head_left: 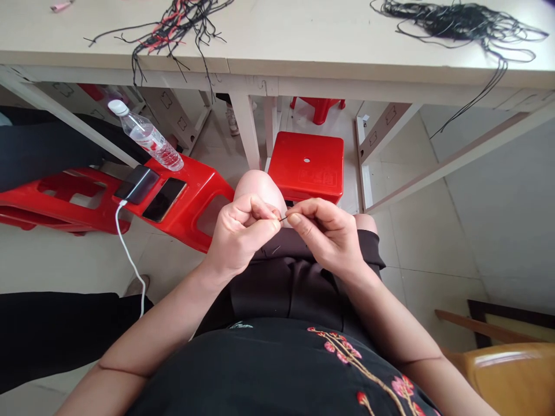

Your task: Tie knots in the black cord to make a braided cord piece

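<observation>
A thin dark cord [283,219] is stretched across the short gap between my two hands, above my lap. My left hand [243,231] pinches one end between thumb and bent fingers. On the other side my right hand [329,234] pinches it between thumb and forefinger. Most of the cord is hidden inside the fingers. On the table lie a tangle of black and red cords [173,26] at the left and a bundle of black cords [455,23] at the right, both with ends hanging over the front edge.
The table [303,49] spans the top. Below it stands a red stool [307,162]. Another red stool [195,179] at the left bears a bottle [150,138], a phone [165,199] and a black charger [137,184] with a white cable. A wooden chair [511,375] is at lower right.
</observation>
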Action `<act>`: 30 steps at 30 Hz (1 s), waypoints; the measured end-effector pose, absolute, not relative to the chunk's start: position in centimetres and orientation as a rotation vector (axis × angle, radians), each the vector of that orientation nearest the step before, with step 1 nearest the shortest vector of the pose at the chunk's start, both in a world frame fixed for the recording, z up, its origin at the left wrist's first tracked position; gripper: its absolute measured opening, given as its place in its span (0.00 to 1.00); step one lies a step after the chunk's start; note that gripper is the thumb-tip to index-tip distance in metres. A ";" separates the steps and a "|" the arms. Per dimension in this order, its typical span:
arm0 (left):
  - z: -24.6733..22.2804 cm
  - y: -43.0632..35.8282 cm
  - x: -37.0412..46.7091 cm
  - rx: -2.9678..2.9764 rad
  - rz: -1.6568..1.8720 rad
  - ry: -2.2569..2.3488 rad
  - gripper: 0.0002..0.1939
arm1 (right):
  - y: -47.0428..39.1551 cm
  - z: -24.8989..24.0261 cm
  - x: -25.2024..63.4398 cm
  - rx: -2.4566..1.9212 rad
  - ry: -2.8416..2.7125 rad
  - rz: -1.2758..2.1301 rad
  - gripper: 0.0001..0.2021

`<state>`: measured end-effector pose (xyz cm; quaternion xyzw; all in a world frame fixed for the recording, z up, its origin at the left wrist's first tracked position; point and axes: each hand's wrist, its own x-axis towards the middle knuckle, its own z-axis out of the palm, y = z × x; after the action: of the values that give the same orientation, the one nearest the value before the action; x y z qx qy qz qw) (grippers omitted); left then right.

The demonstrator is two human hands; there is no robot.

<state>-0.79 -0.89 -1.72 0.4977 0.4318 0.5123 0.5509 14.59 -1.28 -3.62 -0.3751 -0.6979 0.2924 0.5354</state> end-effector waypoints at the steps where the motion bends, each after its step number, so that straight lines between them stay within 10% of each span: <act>1: -1.5 -0.8 -0.7 1.122 1.196 1.025 0.05 | -1.2 -3.6 14.7 -0.914 -1.658 0.613 0.02; 8: -0.9 -0.6 -0.6 0.909 1.157 1.043 0.06 | -1.8 -4.0 13.6 -0.970 -1.616 0.655 0.18; 15: -1.8 -0.6 -0.9 0.947 1.198 1.036 0.05 | -1.6 -4.2 13.7 -0.976 -1.582 0.863 0.02; 30: -1.2 -0.6 -1.2 1.769 1.232 1.192 0.07 | -1.5 -3.7 14.1 -0.940 -1.782 0.678 0.05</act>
<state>-1.21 -0.62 -1.17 0.6773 0.4562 0.4715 0.3329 14.11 -1.51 -3.66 -0.3863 -0.7325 0.2786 0.4864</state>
